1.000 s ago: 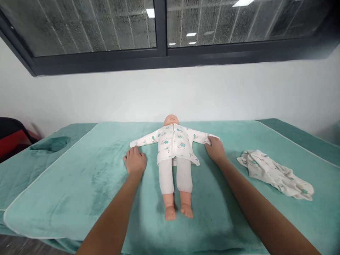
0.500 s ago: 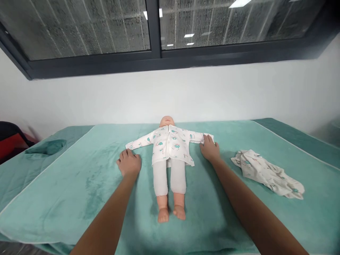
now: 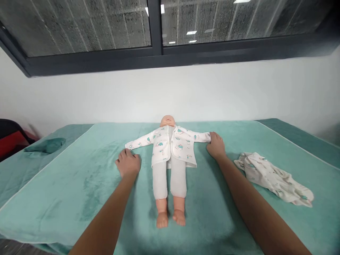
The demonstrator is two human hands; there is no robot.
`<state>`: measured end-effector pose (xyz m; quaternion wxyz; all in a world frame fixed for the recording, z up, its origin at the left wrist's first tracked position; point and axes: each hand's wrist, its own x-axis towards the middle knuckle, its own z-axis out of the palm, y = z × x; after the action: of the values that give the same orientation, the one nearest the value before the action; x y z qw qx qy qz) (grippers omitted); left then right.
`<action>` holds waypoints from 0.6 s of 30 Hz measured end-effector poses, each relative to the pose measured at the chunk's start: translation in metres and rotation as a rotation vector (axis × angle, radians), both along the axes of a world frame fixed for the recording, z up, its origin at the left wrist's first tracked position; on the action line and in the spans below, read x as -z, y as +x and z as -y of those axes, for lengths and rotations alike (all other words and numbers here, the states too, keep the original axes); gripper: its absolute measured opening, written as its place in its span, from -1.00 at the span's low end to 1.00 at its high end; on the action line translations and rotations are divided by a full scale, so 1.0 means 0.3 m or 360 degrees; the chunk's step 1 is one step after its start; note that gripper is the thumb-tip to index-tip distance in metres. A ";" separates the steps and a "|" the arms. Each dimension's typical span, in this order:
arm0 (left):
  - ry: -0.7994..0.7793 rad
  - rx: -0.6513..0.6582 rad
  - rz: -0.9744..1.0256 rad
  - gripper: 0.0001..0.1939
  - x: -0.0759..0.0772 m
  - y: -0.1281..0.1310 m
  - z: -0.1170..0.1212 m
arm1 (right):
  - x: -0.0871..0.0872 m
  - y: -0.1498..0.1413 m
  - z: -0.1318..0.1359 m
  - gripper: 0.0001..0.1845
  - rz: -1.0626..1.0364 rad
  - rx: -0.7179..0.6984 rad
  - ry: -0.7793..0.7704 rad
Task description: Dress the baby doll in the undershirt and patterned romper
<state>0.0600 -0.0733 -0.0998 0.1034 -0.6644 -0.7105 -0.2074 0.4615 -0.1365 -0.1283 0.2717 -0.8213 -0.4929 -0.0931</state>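
A baby doll lies on its back on a teal blanket, arms spread, head toward the wall. It wears a white top with teal prints and white trousers; the top's front panels are parted down the middle. My right hand is closed on the end of the sleeve on the right. My left hand is curled just below the cuff of the other sleeve and touches it; whether it pinches the cloth is hard to see.
A crumpled white printed garment lies on the blanket to the right. A dark teal cloth sits at the far left, beside a red and black object. A white wall and a dark window frame stand behind.
The top's front has opened and its right panel has slid outward. My right hand has shifted right along the sleeve to its end. My left hand has stayed by the other cuff.
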 end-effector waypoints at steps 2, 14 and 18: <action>0.0032 -0.0009 0.0027 -0.50 0.002 0.000 0.000 | -0.004 -0.025 0.017 -0.36 0.0030 -0.0100 0.0081; 0.0007 0.0077 0.0090 -0.43 -0.002 -0.004 0.006 | -0.254 -0.385 -0.084 -0.50 -0.0660 -0.0710 0.0404; 0.0006 0.0087 0.0116 -0.44 0.001 -0.004 0.002 | -0.318 -0.403 -0.200 -0.45 -0.0682 -0.0809 0.0131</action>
<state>0.0587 -0.0738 -0.1001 0.0729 -0.6754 -0.6951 -0.2354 0.3407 -0.0767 -0.0329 0.4166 -0.6613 -0.6095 0.1326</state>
